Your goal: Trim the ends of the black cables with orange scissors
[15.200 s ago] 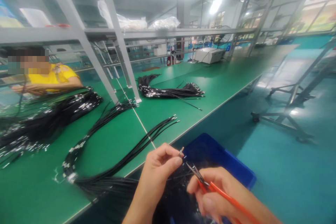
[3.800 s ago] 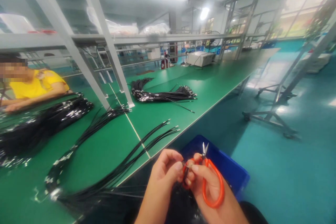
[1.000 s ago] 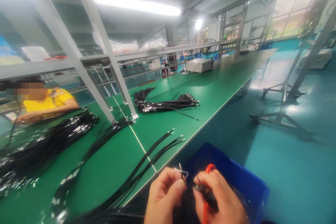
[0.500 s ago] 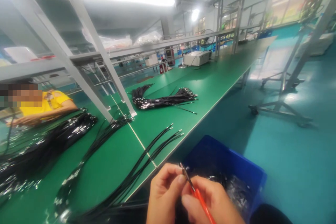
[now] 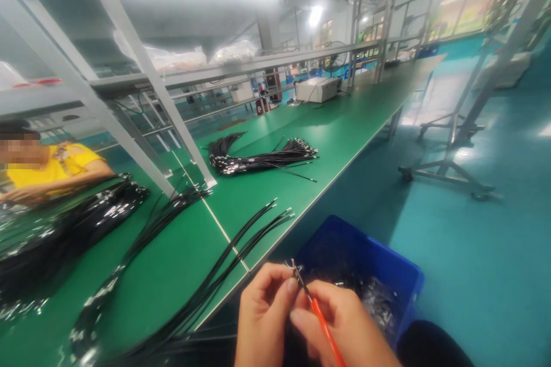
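1. Pinching fine pale wire ends [image 5: 288, 266] between left-hand [image 5: 267, 308] thumb and forefinger, tips poking up just past the fingertips.
2. Gripping orange-handled scissors [image 5: 319, 316] in the curled right hand [image 5: 342, 318], long axis slanting up and leftward from palm to blades.
3. Right at the wire ends with the blade tips, just above the left thumb; too small to tell whether touching, or how far parted.
4. Nearest to the wire ends with the left hand; just beside it, on the right, with the other.
5. Working near the blue bin [image 5: 388, 269], beside the green table [image 5: 159, 278] with its curved black cable bundle [image 5: 189, 312].
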{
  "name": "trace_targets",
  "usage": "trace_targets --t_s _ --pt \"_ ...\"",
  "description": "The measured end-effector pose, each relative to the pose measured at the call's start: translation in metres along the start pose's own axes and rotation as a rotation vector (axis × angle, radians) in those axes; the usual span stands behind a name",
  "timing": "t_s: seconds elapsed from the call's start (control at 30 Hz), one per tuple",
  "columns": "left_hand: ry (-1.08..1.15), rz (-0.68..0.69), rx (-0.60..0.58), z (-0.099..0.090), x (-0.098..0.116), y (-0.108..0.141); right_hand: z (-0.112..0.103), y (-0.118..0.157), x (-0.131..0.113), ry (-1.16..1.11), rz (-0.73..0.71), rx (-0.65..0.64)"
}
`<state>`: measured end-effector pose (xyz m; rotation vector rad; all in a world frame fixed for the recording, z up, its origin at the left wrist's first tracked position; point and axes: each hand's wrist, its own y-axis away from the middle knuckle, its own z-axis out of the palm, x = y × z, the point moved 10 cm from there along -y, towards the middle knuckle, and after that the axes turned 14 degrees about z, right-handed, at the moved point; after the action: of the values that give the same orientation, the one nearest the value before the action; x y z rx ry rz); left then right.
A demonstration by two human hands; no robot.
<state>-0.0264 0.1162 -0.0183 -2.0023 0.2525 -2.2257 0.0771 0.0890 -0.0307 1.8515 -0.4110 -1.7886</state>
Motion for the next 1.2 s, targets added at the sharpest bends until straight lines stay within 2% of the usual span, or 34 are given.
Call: trace_targets --t_s 0.13,0.33,0.5,0.6,0.97,1.1,1.2 --pt "-0.04 0.005 0.005 -0.002 -0.002 -0.002 0.002 0.0 -0.002 0.005 -0.002 -0.037" --pt "-0.136 0.054 0.109 -0.012 0.002 -0.003 -0.003 0.0 0.008 -0.071 0.089 -0.113" --pt "-0.144 0.08 0.132 -0.013 0.003 -0.002 0.004 0.003 0.005 -0.045 0.035 -0.224" --pt "-0.149 0.086 0.102 -0.009 0.003 -0.001 0.003 -0.002 0.013 -0.023 0.117 -0.178" --pt "-0.275 0.178 0.073 -0.001 0.011 -0.001 -0.004 -0.001 0.004 -0.019 0.119 -0.101" --pt "-0.321 0.193 0.072 0.002 0.01 -0.002 -0.005 -0.003 0.008 0.003 0.08 -0.106" --pt "-0.342 0.186 0.093 -0.001 0.008 -0.003 -0.014 -0.002 0.011 0.013 -0.002 -0.029"
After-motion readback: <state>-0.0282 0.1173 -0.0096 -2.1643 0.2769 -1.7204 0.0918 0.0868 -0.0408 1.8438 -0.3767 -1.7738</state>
